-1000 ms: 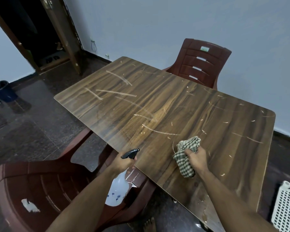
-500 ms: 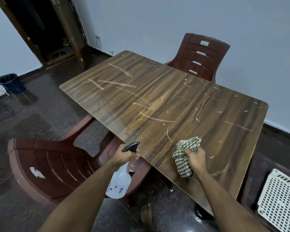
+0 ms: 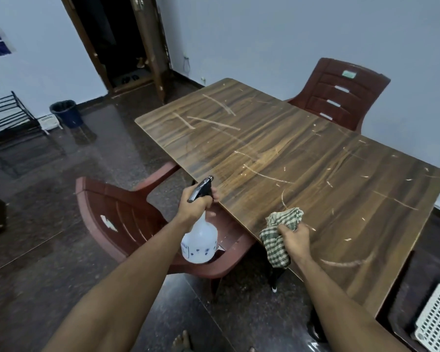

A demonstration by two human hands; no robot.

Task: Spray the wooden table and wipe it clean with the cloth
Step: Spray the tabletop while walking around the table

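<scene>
Left hand (image 3: pixel 192 208) fingers curled tight around the neck of a white spray bottle (image 3: pixel 200 241), nozzle aimed over the wooden table (image 3: pixel 315 174). Right hand (image 3: pixel 294 237) fingers bunched on a checked cloth (image 3: pixel 277 235) at the table's near edge. Maroon chair (image 3: pixel 117 212) beside; dark floor (image 3: pixel 48 224).

Dark brown streaky-grained wooden table (image 3: pixel 302 161) with pale scratch marks, green-and-cream checked cloth (image 3: pixel 277 235), translucent white spray bottle (image 3: pixel 200 240) with blue specks and black nozzle, maroon plastic chairs (image 3: pixel 117 212), white lattice basket (image 3: pixel 437 318), dark blue bin (image 3: pixel 66 113)
</scene>
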